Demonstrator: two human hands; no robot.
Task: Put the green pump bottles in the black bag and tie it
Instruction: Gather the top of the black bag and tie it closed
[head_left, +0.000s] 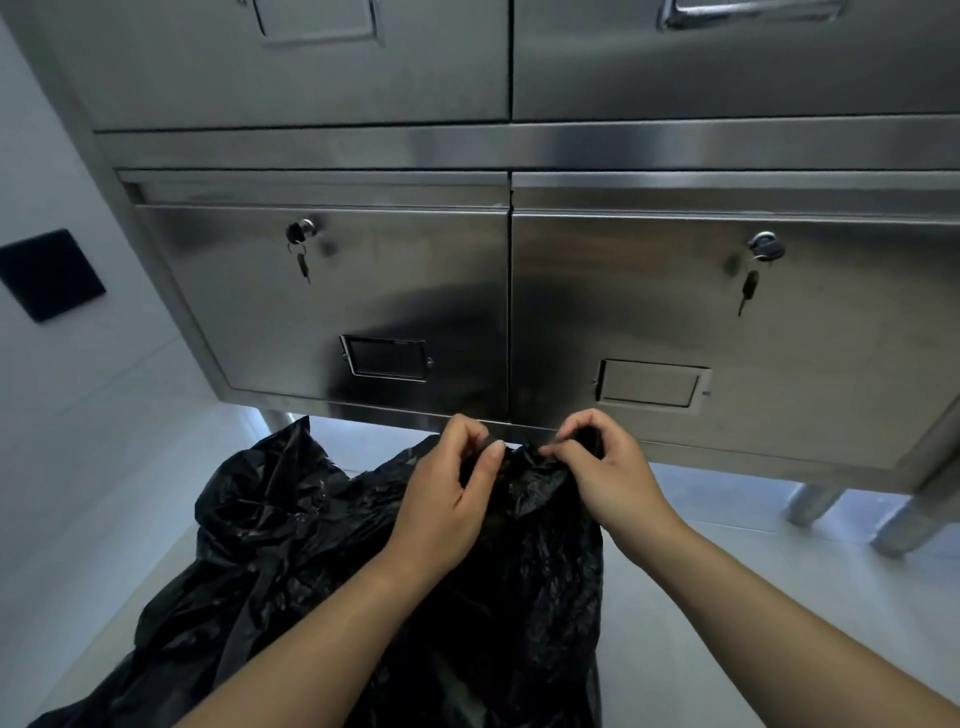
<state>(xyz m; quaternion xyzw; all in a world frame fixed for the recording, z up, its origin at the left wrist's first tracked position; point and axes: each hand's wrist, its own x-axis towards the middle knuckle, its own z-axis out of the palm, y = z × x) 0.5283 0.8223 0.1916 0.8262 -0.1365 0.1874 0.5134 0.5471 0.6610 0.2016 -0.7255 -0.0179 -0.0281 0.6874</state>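
A black plastic bag (291, 545) stands crumpled on the pale floor, its top gathered up between my hands. My left hand (447, 493) pinches a bunch of the bag's top with thumb and curled fingers. My right hand (602, 467) grips the other bunch of the gathered top just to the right, fingertips nearly touching the left hand's. No green pump bottle shows clearly; a faint greenish shape shows low through the bag's plastic.
A stainless steel cabinet (519, 291) with two locked lower drawers, keys hanging in the locks, stands right behind the bag on round metal legs (815, 501). A white wall with a black square plate (49, 275) is at the left. Pale floor (727, 561) lies to the right.
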